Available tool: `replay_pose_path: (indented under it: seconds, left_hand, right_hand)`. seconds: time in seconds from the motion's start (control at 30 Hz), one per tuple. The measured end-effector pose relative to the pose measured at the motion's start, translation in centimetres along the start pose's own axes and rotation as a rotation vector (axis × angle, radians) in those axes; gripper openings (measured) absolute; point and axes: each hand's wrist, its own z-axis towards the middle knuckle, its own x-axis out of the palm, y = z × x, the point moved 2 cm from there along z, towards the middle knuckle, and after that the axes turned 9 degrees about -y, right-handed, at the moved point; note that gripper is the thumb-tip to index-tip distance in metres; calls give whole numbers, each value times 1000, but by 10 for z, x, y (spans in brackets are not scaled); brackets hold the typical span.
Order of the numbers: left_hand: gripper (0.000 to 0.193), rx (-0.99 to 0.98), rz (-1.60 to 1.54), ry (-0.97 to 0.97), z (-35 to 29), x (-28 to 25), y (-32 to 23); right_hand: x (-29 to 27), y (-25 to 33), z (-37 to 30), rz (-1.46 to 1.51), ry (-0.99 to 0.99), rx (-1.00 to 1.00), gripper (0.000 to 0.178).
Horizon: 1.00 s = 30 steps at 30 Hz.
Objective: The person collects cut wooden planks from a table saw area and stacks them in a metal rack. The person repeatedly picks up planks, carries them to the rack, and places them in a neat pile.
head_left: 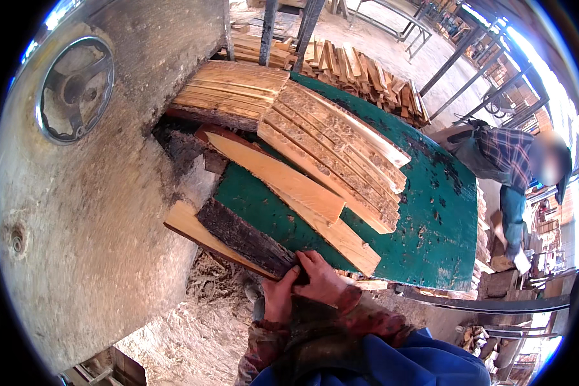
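Note:
At the near left edge of the green table (431,212), a wooden board with a dark, rough bark face (244,238) lies at a slant, its pale wood showing along the left side. My left hand (280,299) grips its near end, thumb up against the bark. Beside it, my right hand (321,276) is closed on the same end at the right corner. Just right of this board are two pale planks (289,183), partly overlapping, with pointed or rough edges. Further right lies a row of bark-flecked boards (334,148) side by side.
A large tan machine housing with a handwheel (76,90) rises on the left. Behind the table lie stacked wood offcuts (367,71) and metal posts. At the right, another person in a checked shirt (505,151) bends near more wood. Sawdust (186,341) covers the floor below.

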Motion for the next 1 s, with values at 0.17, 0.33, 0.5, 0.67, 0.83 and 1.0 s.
replay_pose_path:
  seconds: [0.17,0.33,0.5,0.67,0.83,1.0]
  left_hand:
    - [27,-67,72,-5,3,-24,2]
    - [27,-87,91,23,-1,-17,15]
    - [26,-41,99,-7,0,-26,12]
    - [27,-55,17,-6,13,-27,12]
    - [31,-49,-6,10,15,-23,13]
    - [44,-86,126,-33,14,-22,11]
  right_hand:
    - [-40,-26,59,-199,-203,-121,63]
    - [-40,-88,113,-460,-132,-110,78]
    - [-48,-100,102,-250,-10,-31,62]
    - [-76,-98,92,-18,-99,161,33]
    - [-80,-106,78,-29,-277,203,29]
    - [-91,-99,28,11,-185,305,29]
